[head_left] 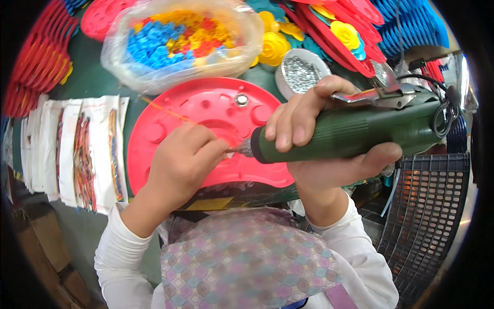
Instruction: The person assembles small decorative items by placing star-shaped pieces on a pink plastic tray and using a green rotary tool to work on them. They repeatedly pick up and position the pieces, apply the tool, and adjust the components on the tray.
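One red plastic panel [185, 95] is laid on the green tabletop [95, 77], with one silvery disc [241, 100] on it toward one o'clock. From the panel, one open bag [117, 61] of small coloured pieces [188, 38] is seen at twelve o'clock and one bowl [279, 82] of silvery hardware [300, 73] at two. One green electric screwdriver [334, 133] is gripped at three o'clock by the right hand [306, 116], its fingers wrapped around the body. The left hand [182, 159] is curled narrow beside the metal nose [246, 148]; whether anything is pinched there cannot be told.
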### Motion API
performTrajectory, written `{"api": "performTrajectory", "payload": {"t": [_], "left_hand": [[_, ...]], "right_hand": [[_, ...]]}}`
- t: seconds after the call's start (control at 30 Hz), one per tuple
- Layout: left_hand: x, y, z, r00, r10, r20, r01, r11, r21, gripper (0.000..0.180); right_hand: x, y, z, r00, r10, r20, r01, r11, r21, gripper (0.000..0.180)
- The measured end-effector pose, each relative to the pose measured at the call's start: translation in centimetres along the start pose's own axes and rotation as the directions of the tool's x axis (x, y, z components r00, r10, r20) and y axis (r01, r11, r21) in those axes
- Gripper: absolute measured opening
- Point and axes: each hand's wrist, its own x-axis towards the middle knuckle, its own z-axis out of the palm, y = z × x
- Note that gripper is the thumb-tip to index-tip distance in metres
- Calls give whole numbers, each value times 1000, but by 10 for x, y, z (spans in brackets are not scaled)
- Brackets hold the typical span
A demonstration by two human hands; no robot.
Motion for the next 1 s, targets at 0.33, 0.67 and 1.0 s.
{"api": "performTrajectory", "payload": {"t": [0.33, 0.67, 1.0], "left_hand": [[-79, 2, -35, 968, -223, -112, 229, 972, 42, 24], [-115, 2, -36, 916, -288, -281, 339, 928, 156, 27], [-137, 1, -14, 495, -794, -353, 599, 607, -522, 48]], "right_hand": [[-23, 55, 59, 983, 34, 179, -45, 997, 57, 112], [-33, 68, 90, 972, 191, 134, -189, 982, -22, 112], [-34, 91, 89, 937, 340, 85, -292, 891, -347, 106]]}}
